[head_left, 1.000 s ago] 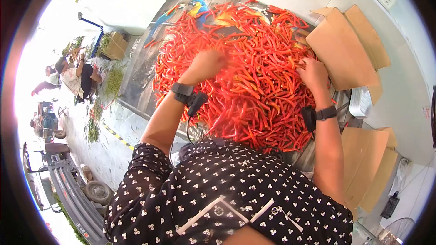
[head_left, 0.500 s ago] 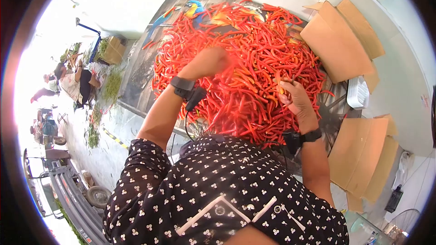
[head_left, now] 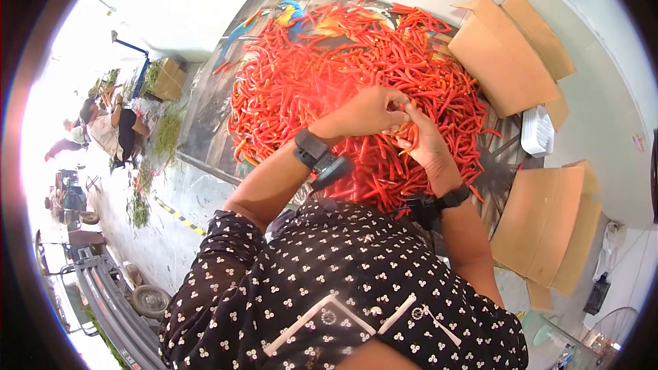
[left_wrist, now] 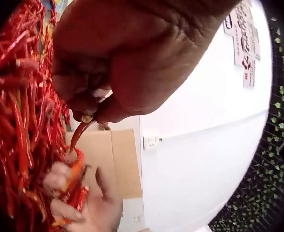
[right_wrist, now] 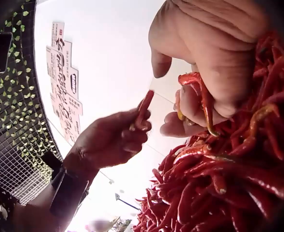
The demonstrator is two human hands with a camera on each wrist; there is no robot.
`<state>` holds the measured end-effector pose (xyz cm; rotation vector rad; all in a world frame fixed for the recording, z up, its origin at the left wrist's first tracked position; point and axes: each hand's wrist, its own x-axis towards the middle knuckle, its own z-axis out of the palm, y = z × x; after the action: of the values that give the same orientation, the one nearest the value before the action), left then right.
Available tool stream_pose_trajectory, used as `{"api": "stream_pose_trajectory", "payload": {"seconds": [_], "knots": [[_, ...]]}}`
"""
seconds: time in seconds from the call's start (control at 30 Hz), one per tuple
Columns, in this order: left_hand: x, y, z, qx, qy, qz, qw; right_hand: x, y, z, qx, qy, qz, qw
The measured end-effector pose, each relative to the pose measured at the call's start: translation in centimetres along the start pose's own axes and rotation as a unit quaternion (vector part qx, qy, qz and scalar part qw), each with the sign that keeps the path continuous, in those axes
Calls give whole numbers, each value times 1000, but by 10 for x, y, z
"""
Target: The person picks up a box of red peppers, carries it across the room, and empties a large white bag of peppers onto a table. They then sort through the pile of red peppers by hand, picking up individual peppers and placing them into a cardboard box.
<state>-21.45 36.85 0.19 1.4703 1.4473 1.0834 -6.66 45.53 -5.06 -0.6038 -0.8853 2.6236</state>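
Fingers [right_wrist: 131,136] pinch a slender, smooth red chili [right_wrist: 144,110].

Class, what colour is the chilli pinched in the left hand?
Red: the chilli in the left hand shows best in the right wrist view.

We angle the left forearm [head_left: 271,186] and the right forearm [head_left: 469,233] forward and inward. We set the left grip [head_left: 370,111] near the right grip [head_left: 428,140], left thumb [left_wrist: 121,102] and fingertips [left_wrist: 83,102] pinching, right fingers [right_wrist: 192,107] curled inward, right thumb [right_wrist: 161,62] spread apart.
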Motion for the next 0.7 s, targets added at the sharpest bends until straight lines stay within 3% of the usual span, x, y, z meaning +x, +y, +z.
{"api": "stream_pose_trajectory", "payload": {"seconds": [0.03, 0.1, 0.13, 0.17, 0.23, 0.27, 0.33, 0.5, 0.57, 0.63, 0.7], "knots": [[2, -8, 2, 0, -3, 1, 1000, 0, -1, -8, 1, 2, -3, 1000], [7, -30, 0, -13, 81, 11, 997, 0, -4, -33, -54, 18, -23, 998], [5, -35, -7, 126, 92, 35, 987, -1, -3, -39, -33, 56, -25, 998], [2, -47, -13, 128, 92, 34, 987, -3, -3, -45, -32, 55, -26, 998], [-7, -73, -24, 349, 120, 109, 923, -7, -2, -55, 29, 97, -26, 995], [-16, -69, -32, 349, 119, 108, 923, -10, -4, -54, 61, 62, -22, 996], [-34, -60, -48, 401, 122, -25, 908, -9, -2, -57, 59, 62, -28, 996], [-40, -59, -67, 508, 130, -116, 844, -5, -2, -49, 47, 92, -30, 994], [-30, -48, -60, 476, 167, 0, 864, -6, -3, -49, 43, 92, -26, 994], [-11, -45, -47, 471, 150, 17, 869, -3, -2, -57, 40, 70, -21, 997], [14, -56, -31, 430, 129, 114, 887, -4, -2, -57, 52, 79, -21, 995]]}}
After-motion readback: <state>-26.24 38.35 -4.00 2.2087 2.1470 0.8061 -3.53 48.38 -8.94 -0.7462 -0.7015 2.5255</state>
